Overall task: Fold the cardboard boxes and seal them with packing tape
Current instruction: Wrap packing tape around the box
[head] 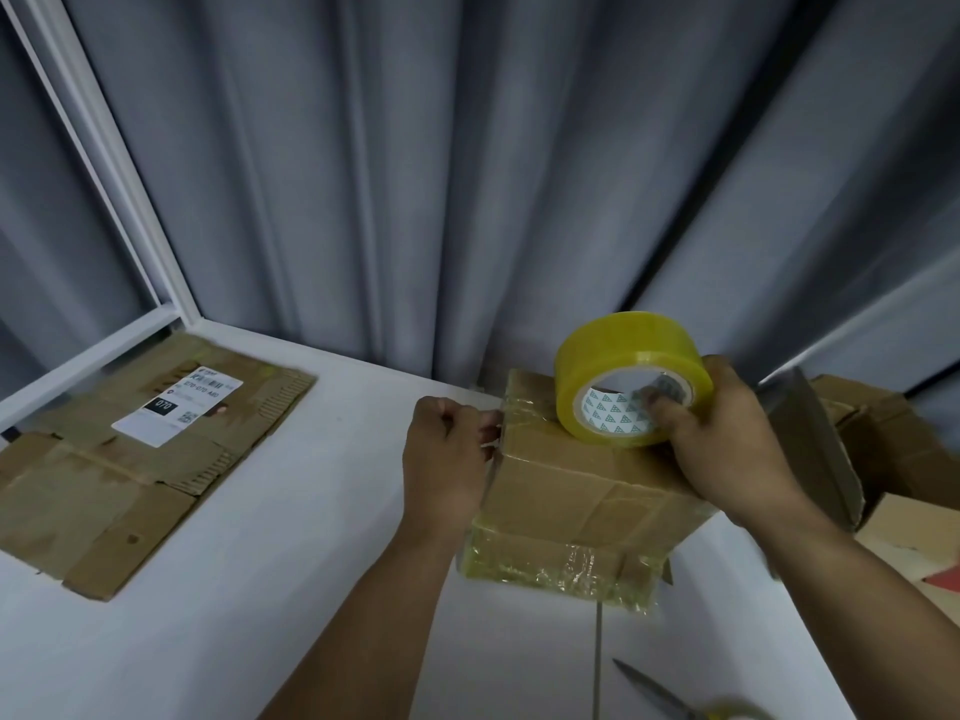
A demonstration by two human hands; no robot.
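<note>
A flat cardboard box [130, 459] lay on the left side of the white table [260, 615]. It had a white label [176, 410] stuck on top. Behind it stood a white frame [104, 174] and a long grey curtain [467, 174].

Near the middle, the person's left hand [447, 459] was at the left edge of the folded box [571, 485]. Its fingers were curled in tight and touched the edge, right where a strip of shiny tape began. It was not clear whether they pinched the tape end or just pressed on the box.

The folded box sat on the table between the two hands. Its top flaps were down, and crinkly tape covered its front side.

The yellow tape roll [631, 379] stood on its edge on top of the box. The right hand [727, 444] held it, with fingers curled into the hole of the roll and the palm round its outside.

Scissors [660, 693] lay on the table near the bottom edge. More open boxes [883, 449] sat at the far right.
</note>
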